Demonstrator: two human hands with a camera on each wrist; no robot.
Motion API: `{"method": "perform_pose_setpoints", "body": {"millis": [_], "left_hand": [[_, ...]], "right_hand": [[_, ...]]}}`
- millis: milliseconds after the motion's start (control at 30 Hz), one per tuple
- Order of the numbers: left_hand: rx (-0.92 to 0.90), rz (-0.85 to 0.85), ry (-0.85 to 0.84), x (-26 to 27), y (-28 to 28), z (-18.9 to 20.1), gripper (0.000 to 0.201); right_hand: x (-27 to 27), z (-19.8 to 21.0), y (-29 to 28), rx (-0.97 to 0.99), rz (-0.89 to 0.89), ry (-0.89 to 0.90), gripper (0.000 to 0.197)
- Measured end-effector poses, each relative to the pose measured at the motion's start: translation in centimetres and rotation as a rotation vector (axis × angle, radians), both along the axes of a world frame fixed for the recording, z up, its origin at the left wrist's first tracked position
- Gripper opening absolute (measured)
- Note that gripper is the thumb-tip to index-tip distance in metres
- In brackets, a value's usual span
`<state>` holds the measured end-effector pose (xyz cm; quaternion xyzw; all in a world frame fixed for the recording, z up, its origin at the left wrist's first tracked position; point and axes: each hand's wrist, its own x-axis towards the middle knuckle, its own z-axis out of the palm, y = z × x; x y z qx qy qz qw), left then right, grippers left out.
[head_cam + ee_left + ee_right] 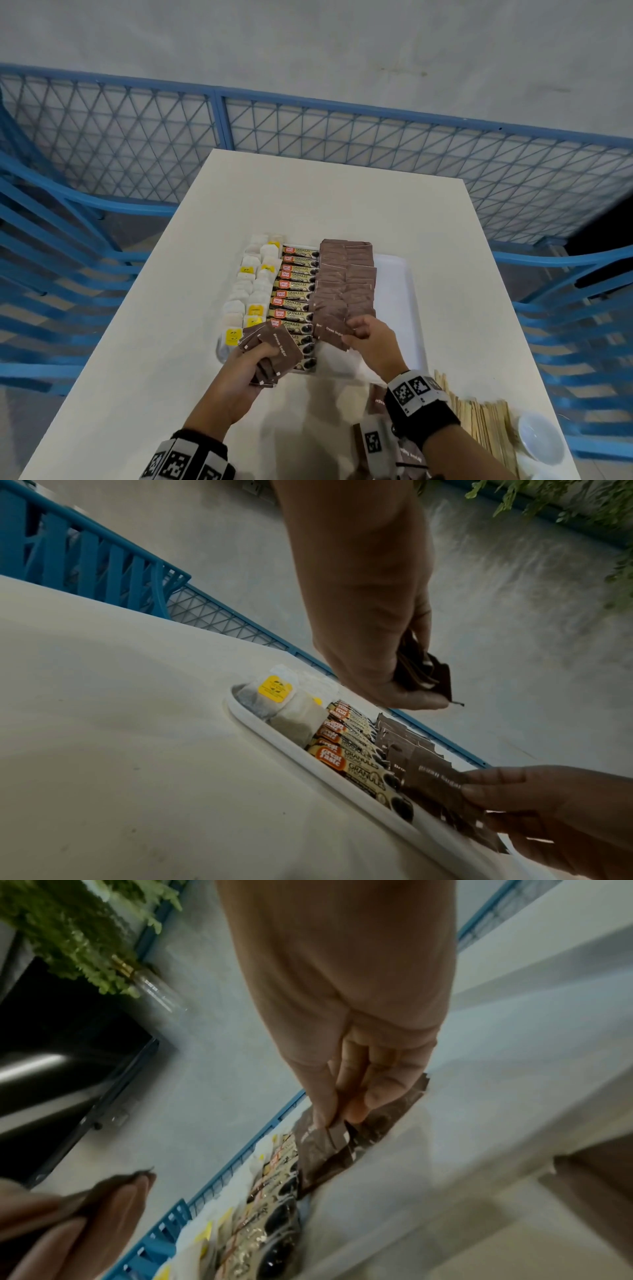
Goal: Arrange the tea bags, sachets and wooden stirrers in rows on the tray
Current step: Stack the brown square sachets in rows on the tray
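A white tray (394, 291) on the table holds rows of tea bags (251, 294), coffee granule sachets (294, 294) and brown sugar sachets (346, 277). My left hand (267, 356) grips a fanned bundle of brown sugar sachets (279, 342) above the tray's near left corner. My right hand (351, 330) pinches one brown sugar sachet (330, 330) at the near end of the sugar rows. In the left wrist view the bundle (428, 674) sticks out of the left hand (421, 696). In the right wrist view, thumb and fingers of the right hand (342, 1118) pinch the sachet (325, 1145).
Wooden stirrers (486, 421) lie in a heap on the table at the near right, next to a white cup (539, 438). Loose brown sachets (376, 399) lie under my right wrist. The tray's right strip is bare. Blue mesh fencing (342, 137) surrounds the table.
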<state>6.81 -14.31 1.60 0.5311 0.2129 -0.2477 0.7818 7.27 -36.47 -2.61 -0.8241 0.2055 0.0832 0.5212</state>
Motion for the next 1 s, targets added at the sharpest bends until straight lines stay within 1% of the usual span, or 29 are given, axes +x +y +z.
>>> {"method": "perform_pose_setpoints", "body": {"millis": [167, 333, 433, 500, 533, 567, 600, 700, 733, 767, 800, 900, 1000], "left_hand": [[0.026, -0.017, -0.016, -0.1, 0.0, 0.2, 0.025], [0.022, -0.006, -0.036, -0.1, -0.5, 0.5, 0.028], [0.008, 0.006, -0.045, -0.1, -0.7, 0.5, 0.030], [-0.007, 0.005, -0.047, -0.1, -0.8, 0.5, 0.031], [-0.012, 0.004, -0.052, -0.1, -0.8, 0.5, 0.031], [-0.018, 0.004, -0.057, -0.1, -0.9, 0.5, 0.031], [-0.023, 0.003, -0.062, -0.1, -1.0, 0.5, 0.031], [-0.028, 0.001, -0.061, -0.1, -1.3, 0.4, 0.029], [-0.031, -0.002, -0.057, -0.1, -1.4, 0.4, 0.027], [-0.032, -0.010, -0.055, -0.1, -1.4, 0.4, 0.025], [-0.033, -0.020, -0.049, -0.1, -1.4, 0.3, 0.024], [-0.064, -0.037, -0.008, -0.1, -1.4, 0.3, 0.020], [-0.110, -0.064, 0.017, -0.1, -1.5, 0.5, 0.020]], "right_hand": [[0.7, 0.0, 0.6, -0.145, 0.127, -0.037, 0.041], [1.4, -0.2, 1.4, -0.231, 0.165, -0.062, 0.046], [1.2, -0.4, 1.6, -0.263, 0.132, -0.083, 0.043], [0.9, -0.3, 1.9, -0.327, 0.093, -0.162, 0.036], [0.7, 0.0, 2.1, -0.338, 0.095, -0.229, 0.028], [0.6, 0.7, 2.5, -0.313, 0.108, -0.273, 0.019], [0.4, 1.4, 2.9, -0.255, 0.142, -0.286, 0.014], [-0.4, 3.7, 4.2, 0.002, 0.278, -0.156, 0.034], [-0.7, 4.1, 4.5, 0.086, 0.298, -0.141, 0.034], [-1.0, 4.2, 4.6, 0.150, 0.312, -0.131, 0.028], [-1.2, 4.3, 4.7, 0.198, 0.321, -0.127, 0.022], [-1.4, 4.0, 4.5, 0.250, 0.293, -0.098, 0.022], [-1.5, 4.1, 3.9, 0.319, 0.229, -0.080, 0.016]]}}
